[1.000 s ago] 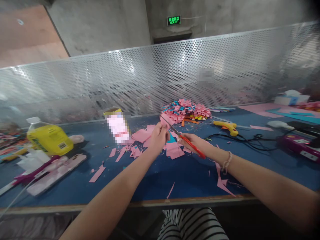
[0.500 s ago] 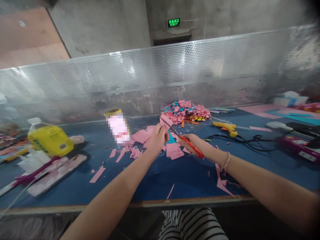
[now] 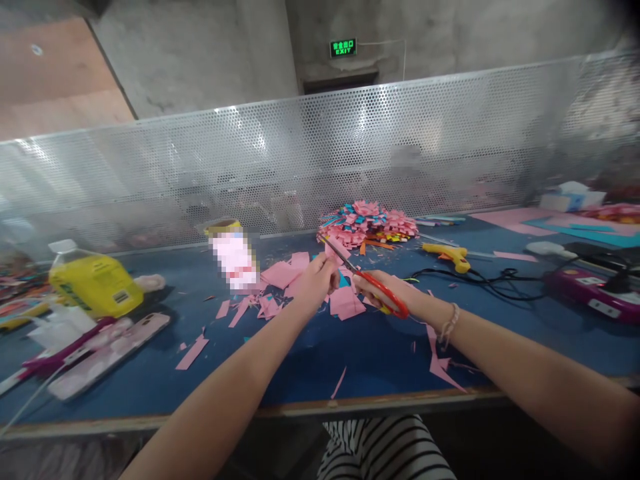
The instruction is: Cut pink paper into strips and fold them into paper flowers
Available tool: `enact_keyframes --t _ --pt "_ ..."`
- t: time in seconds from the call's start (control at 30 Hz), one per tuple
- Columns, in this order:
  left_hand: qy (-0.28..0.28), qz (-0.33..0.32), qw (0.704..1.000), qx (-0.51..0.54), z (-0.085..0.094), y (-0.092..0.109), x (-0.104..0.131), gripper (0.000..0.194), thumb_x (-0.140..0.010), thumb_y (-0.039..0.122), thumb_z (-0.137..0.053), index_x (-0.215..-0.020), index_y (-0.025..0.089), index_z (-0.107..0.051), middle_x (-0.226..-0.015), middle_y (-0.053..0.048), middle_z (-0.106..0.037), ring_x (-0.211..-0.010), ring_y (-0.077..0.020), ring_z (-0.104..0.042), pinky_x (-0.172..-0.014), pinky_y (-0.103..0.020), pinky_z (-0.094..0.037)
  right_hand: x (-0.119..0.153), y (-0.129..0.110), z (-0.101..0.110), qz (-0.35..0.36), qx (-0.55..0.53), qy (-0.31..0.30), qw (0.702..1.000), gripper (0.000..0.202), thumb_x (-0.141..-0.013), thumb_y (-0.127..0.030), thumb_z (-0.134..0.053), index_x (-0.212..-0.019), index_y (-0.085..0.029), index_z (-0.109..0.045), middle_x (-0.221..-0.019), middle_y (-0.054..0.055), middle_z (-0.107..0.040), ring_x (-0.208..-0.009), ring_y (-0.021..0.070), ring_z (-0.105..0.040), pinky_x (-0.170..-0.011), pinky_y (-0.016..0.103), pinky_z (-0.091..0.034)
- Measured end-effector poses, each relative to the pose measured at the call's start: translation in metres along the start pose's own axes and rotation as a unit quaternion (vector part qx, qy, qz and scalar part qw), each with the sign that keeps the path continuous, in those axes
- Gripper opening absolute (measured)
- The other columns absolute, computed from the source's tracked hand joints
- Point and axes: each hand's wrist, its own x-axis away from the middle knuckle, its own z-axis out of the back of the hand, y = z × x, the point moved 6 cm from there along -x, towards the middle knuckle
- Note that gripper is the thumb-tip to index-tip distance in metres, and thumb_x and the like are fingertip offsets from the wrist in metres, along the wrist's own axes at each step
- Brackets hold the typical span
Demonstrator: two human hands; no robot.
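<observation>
Blue tabletop point(image 3: 305, 373), scattered pink paper pieces point(image 3: 347, 303), yellow bottle point(image 3: 97, 283), yellow glue gun point(image 3: 445, 252)

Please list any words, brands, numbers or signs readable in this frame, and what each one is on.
"安全出口": green sign on the wall.
"EXIT": same sign, underneath.
Yellow bottle: dark lettering and a small white patch, too blurred to read.
Bright pixelated patch in front of the mesh panel: unreadable.
Red-handled scissors: no lettering that I can make out.

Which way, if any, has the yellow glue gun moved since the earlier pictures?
No: judged against the perforated metal panel, the yellow glue gun lies in the same place.
</observation>
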Motion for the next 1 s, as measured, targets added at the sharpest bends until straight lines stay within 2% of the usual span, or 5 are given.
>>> enact_keyframes --t 0.23,0.4,0.67,0.77,1.0 --pt "-0.002 0.016 1.000 0.010 0.000 -0.001 0.000 0.017 -0.075 0.025 -0.037 -0.060 0.018 -0.033 -0.037 0.007 -0.039 -0.031 -0.0048 -0.031 -0.035 -0.018 -0.025 -0.009 0.008 0.005 -0.029 0.072 0.067 0.995 0.037 -0.067 -0.052 -0.048 -0.057 -0.016 -0.045 -0.039 -0.005 -0.039 -0.032 0.0057 -0.034 -0.032 0.019 -0.025" --pt "-0.009 0.015 1.000 0.008 0.001 -0.003 -0.001 0.020 -0.076 0.029 -0.037 -0.059 0.019 -0.033 -0.037 0.007 -0.039 -0.031 -0.0050 -0.032 -0.036 -0.018 -0.026 -0.017 0.030 -0.003 -0.047 -0.018 0.032 0.998 0.037 -0.068 -0.053 -0.046 -0.064 -0.016 -0.047 -0.041 -0.005 -0.043 -0.031 0.0063 -0.037 -0.030 0.019 -0.028" --pt "-0.054 0.006 0.998 -0.016 -0.004 -0.006 -0.001 0.020 -0.074 0.031 -0.039 -0.059 0.018 -0.035 -0.038 0.006 -0.041 -0.032 -0.0061 -0.033 -0.036 -0.019 -0.027 -0.008 0.018 -0.008 -0.067 -0.117 -0.013 0.991 0.038 -0.072 -0.051 -0.040 -0.056 -0.017 -0.041 -0.037 -0.006 -0.038 -0.030 0.0060 -0.036 -0.029 0.018 -0.028" --pt "-0.059 0.009 0.998 -0.011 -0.005 -0.006 -0.001 0.020 -0.074 0.030 -0.039 -0.059 0.018 -0.035 -0.038 0.006 -0.041 -0.032 -0.0062 -0.033 -0.036 -0.019 -0.027 -0.010 0.021 -0.007 -0.093 -0.117 0.003 0.989 0.037 -0.073 -0.050 -0.039 -0.056 -0.017 -0.043 -0.037 -0.006 -0.039 -0.030 0.0062 -0.036 -0.030 0.018 -0.029" --pt "-0.056 0.020 0.998 -0.005 -0.004 -0.006 -0.002 0.021 -0.075 0.032 -0.038 -0.059 0.018 -0.035 -0.038 0.006 -0.040 -0.032 -0.0053 -0.032 -0.035 -0.018 -0.025 -0.013 0.021 -0.005 -0.041 -0.049 0.015 0.998 0.042 -0.072 -0.050 -0.041 -0.046 -0.017 -0.043 -0.035 -0.004 -0.041 -0.030 0.0063 -0.038 -0.031 0.018 -0.029"
